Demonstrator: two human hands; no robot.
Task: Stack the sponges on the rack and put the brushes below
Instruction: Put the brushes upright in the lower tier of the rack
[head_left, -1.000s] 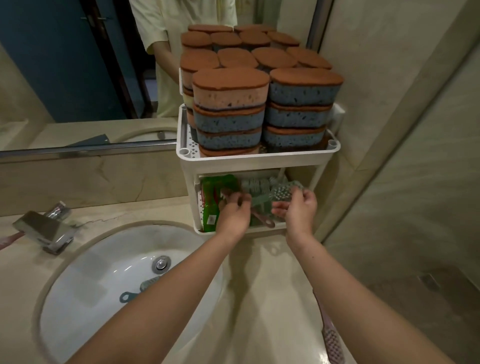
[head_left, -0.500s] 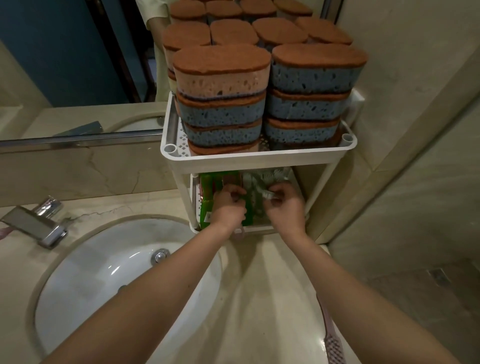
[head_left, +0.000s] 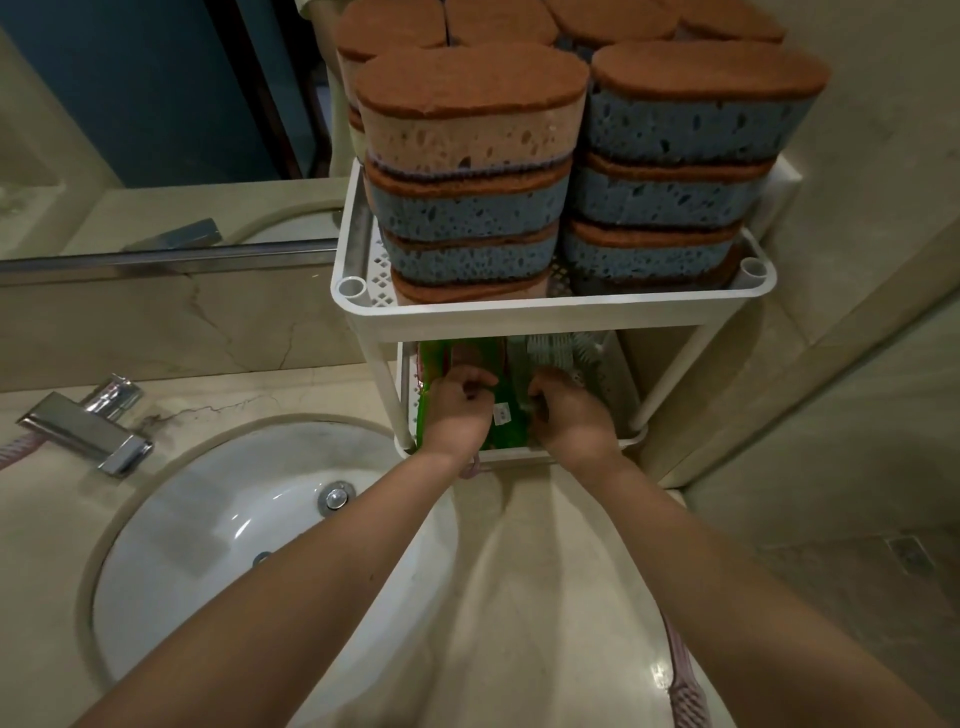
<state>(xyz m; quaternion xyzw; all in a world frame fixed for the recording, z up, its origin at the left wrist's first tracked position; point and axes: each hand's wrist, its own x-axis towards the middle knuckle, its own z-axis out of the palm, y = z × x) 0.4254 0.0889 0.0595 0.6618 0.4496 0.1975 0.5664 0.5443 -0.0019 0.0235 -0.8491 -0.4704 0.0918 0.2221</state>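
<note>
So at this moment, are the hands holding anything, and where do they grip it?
Both hands, left and right, are closed on the green packet on the rack's lower shelf, one at each side. The exact finger grip cannot be told.

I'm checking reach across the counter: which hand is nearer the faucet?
Left. The left hand is in the rack's lower shelf, on the side toward the faucet; the right hand sits beside it, farther from the faucet.
</note>
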